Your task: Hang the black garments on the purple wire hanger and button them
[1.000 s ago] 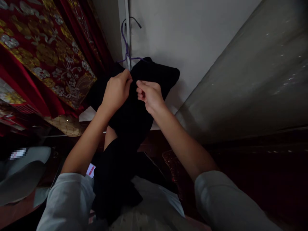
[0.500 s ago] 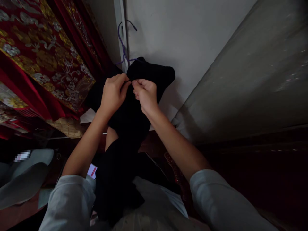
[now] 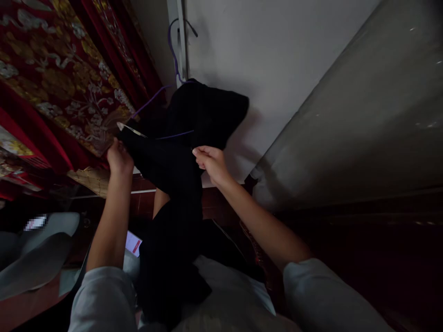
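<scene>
A black garment (image 3: 162,159) hangs on a thin purple hanger (image 3: 172,50), whose hook is at a pale vertical bar. On the left, my left hand (image 3: 120,159) has its fingers closed on the garment's side edge, partly blurred. Just above it, a thin whitish strip (image 3: 133,130) runs along the cloth. My right hand (image 3: 212,163) pinches the garment's front edge between thumb and fingers. The hanger's lower bar shows between the spread parts of the cloth. More black cloth hangs down toward my lap, its folds too dark to make out.
A red curtain (image 3: 62,78) with gold and silver flowers hangs at the left. Behind the garment is a pale wall (image 3: 263,50), with a grey sheet (image 3: 363,120) at the right. A lit phone screen (image 3: 133,243) shows beside my left arm, and grey-clad legs (image 3: 38,263) lie lower left.
My hands were together at the garment near the hanger's neck. My left hand has moved left and down, drawing one side outward; my right hand has lowered slightly. The hanger's lower bar now shows.
</scene>
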Tool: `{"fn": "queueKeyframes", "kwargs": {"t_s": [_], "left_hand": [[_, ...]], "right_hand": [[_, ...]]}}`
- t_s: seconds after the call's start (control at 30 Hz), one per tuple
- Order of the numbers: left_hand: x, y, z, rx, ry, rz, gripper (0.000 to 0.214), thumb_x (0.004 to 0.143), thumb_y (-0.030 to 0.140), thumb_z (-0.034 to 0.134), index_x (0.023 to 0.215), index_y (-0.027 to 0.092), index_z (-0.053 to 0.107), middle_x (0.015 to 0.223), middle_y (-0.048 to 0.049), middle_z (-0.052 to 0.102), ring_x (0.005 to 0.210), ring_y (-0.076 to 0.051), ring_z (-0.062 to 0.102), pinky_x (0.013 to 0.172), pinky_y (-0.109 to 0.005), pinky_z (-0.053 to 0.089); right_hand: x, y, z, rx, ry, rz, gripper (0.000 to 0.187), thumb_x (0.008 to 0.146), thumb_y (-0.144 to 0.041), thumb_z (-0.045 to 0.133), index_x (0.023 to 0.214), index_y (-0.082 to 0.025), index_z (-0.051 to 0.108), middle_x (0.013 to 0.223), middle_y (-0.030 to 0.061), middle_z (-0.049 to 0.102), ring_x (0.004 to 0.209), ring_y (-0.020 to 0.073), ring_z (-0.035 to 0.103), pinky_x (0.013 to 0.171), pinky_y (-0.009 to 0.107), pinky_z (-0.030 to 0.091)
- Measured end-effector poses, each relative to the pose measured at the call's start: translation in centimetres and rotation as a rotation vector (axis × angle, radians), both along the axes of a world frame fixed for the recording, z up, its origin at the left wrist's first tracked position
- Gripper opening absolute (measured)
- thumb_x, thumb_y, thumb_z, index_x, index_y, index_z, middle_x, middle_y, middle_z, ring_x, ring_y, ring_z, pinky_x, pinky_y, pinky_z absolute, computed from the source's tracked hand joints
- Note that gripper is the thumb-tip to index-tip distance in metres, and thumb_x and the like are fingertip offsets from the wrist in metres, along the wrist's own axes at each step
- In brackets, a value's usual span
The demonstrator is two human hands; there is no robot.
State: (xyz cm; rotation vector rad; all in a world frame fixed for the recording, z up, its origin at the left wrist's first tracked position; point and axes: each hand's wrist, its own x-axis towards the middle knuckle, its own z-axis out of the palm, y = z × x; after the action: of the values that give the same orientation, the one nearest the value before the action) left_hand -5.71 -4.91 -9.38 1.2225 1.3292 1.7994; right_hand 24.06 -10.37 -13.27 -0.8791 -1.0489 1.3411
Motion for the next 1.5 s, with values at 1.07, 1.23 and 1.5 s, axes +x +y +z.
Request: {"fn": "queueKeyframes", "kwargs": {"t_s": [1.07, 1.23, 1.5], "left_hand": [[12.2, -8.7, -0.4, 0.012, 0.443, -0.635, 0.022, 0.098, 0.038, 0.061, 0.094, 0.018, 0.066, 0.096, -0.006, 0.07, 0.096, -0.019, 0.066, 0.093, -0.033, 0.051], [15.1, -8.3, 0.0, 0.224, 0.61, -0.756, 0.035, 0.103, 0.032, 0.052, 0.136, 0.024, 0.058, 0.148, -0.0109, 0.057, 0.146, -0.026, 0.046, 0.125, -0.047, 0.03], [13.8, -6.8, -5.4, -0.06, 1.024, -1.066, 0.025, 0.082, 0.011, 0.048, 0.093, 0.017, 0.07, 0.1, -0.0081, 0.076, 0.101, -0.025, 0.07, 0.108, -0.044, 0.046]], "right_hand": [[4.5, -3.6, -5.4, 0.347, -0.745, 0.041, 0.067, 0.074, -0.033, 0.075, 0.136, -0.022, 0.051, 0.14, 0.0159, 0.057, 0.125, 0.0315, 0.059, 0.107, 0.051, 0.048], [3.3, -3.1, 0.2, 0.368, -0.582, 0.207, 0.047, 0.087, -0.042, 0.064, 0.127, -0.017, 0.061, 0.124, 0.0146, 0.068, 0.119, 0.0306, 0.064, 0.105, 0.048, 0.051], [6.8, -5.4, 6.2, 0.488, -0.822, 0.588, 0.014, 0.08, -0.02, 0.062, 0.088, -0.017, 0.073, 0.083, 0.0034, 0.074, 0.08, 0.0201, 0.069, 0.074, 0.03, 0.053]]}}
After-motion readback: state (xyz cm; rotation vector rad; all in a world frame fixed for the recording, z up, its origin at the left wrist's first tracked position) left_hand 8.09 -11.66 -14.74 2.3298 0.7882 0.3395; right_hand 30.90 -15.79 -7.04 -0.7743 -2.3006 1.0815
